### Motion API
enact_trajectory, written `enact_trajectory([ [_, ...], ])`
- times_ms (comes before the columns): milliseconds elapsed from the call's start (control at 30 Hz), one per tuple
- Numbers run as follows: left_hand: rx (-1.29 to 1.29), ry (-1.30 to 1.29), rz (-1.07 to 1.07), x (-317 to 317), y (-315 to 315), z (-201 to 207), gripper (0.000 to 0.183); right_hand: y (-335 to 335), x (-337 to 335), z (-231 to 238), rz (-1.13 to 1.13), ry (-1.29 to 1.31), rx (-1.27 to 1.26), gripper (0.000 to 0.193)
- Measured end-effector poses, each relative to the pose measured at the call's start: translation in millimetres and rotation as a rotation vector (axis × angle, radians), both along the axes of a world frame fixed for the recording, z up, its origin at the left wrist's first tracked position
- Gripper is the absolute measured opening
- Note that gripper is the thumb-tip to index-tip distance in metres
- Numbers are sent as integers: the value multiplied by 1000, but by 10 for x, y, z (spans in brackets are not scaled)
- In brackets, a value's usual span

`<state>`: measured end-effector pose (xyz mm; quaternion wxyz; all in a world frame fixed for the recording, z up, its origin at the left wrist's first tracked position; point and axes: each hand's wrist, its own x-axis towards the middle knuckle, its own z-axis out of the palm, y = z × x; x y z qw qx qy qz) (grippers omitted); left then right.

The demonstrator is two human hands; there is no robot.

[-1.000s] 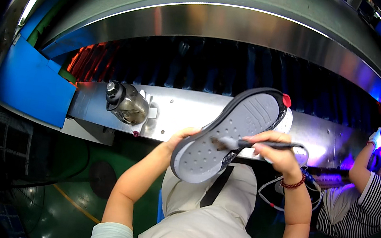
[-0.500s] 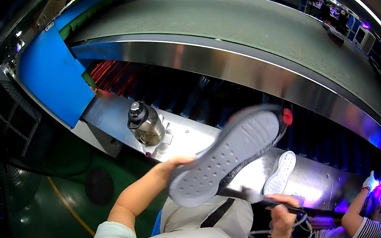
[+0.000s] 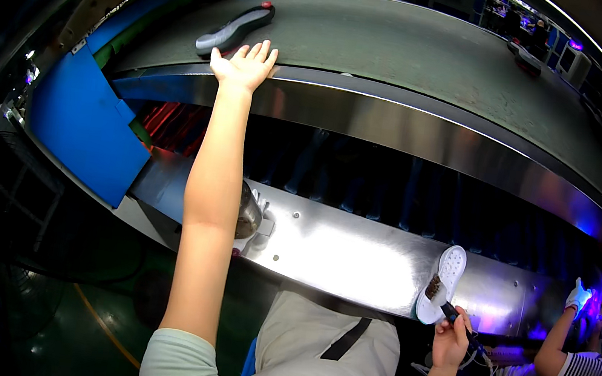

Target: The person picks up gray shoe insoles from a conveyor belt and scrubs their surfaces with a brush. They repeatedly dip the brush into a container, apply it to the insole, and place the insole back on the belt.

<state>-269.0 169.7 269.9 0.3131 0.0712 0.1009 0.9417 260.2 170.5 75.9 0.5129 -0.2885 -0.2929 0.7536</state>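
Left hand [image 3: 244,69]: splayed, unclenched | shoe sole [image 3: 235,30]: upper left, just above it | right hand [image 3: 450,341]: grasping brush [image 3: 439,296], lower right

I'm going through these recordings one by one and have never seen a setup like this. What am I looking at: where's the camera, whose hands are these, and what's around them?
There is no robot here. A fisheye camera on a person's head looks down, so straight edges bend. The bare hands are that person's. The left hand is open beside a grey-soled dark shoe part, which lies on a wide grey-green surface, probably a conveyor belt. The right hand holds a black-handled brush. Its bristles overlap a white sole on the metal ledge; whether they touch is unclear. A bottle is partly hidden behind the left forearm. At far right, the gloved hand belongs to a co-worker.
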Motion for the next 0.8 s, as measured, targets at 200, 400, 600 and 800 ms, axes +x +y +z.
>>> enact_trajectory([
  [200, -574, 679, 392, -21, -55, -22, 45, 22, 120, -73, -66, -85, -64, 25],
  [400, -1127, 1780, 1467, -84, -32, -486, 25, 75, -44, -91, -38, -86, -104, 24],
  [600, -1027, 1586, 1657, -44, 86, -611, 22, 70, -37, -221, -6, -115, -122, 23],
  [800, -996, 1573, 1677, -88, 104, -649, 23, 106, -74, -250, 21, -122, -121, 23],
])
